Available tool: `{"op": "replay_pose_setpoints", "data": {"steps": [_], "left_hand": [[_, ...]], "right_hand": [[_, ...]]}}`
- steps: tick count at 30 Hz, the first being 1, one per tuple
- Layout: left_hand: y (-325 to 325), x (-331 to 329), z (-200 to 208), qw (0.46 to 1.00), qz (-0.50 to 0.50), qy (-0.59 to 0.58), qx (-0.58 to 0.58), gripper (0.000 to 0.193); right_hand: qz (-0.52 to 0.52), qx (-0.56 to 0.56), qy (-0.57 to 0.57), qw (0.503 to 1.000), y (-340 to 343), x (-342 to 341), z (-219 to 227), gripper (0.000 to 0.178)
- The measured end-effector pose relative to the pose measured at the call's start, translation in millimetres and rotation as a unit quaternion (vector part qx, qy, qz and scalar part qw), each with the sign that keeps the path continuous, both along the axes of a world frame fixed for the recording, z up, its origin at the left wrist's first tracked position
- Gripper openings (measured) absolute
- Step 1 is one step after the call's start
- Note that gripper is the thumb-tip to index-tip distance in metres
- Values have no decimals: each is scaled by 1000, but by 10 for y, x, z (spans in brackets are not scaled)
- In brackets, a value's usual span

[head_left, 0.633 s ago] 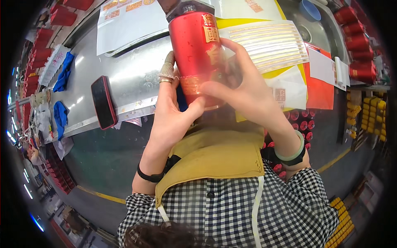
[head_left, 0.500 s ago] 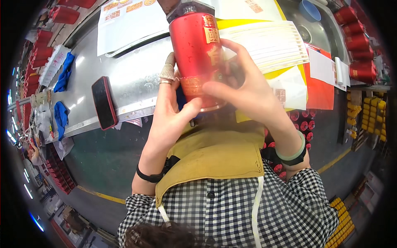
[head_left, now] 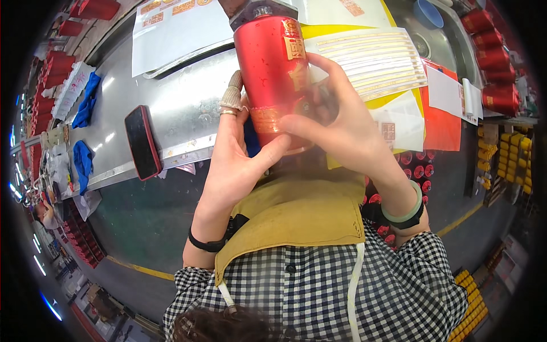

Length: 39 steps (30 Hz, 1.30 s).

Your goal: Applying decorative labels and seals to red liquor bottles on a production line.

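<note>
A tall red bottle (head_left: 272,71) with gold markings stands up in front of me, held over the edge of a metal worktable (head_left: 182,108). My left hand (head_left: 236,154) cups its lower left side, thumb across the bottom, with a cloth cot on one fingertip. On the bottle's right side my right hand (head_left: 336,122) presses its fingers against a gold label near the upper part. A sheet of gold strip labels (head_left: 373,60) lies on the table just behind my right hand.
A black phone (head_left: 142,142) lies on the table to the left. Blue cloths (head_left: 86,108) sit further left. White label sheets (head_left: 171,28) lie at the back. More red bottles (head_left: 493,62) stand at the right, and red caps (head_left: 419,171) below the table edge.
My right hand's fingers have shifted slightly on the bottle's side. The bottle and my left hand have stayed almost in place.
</note>
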<state>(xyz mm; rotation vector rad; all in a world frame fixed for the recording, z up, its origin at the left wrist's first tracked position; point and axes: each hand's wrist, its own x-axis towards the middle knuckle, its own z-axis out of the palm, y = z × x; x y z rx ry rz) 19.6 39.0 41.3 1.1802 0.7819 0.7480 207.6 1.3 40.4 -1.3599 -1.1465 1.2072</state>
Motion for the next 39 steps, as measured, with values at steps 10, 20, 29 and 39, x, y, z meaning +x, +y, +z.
{"op": "replay_pose_setpoints", "data": {"steps": [10,20,29,39], "left_hand": [[19,20,-16,999,7,45,24,100],[10,61,70,999,23,29,-25,99],[-27,-8,-10,998,-33,-28,-40,96],[-28,47,53,993,-31,-27,-110,97]], "right_hand": [[-18,-50,112,992,-61,138,15,60],[-66,28,-44,996,-166,203,-5,56],[-26,-3,-41,999,-52,26,33,78],[-17,-5,-33,999,-35,0,-7,87]]}}
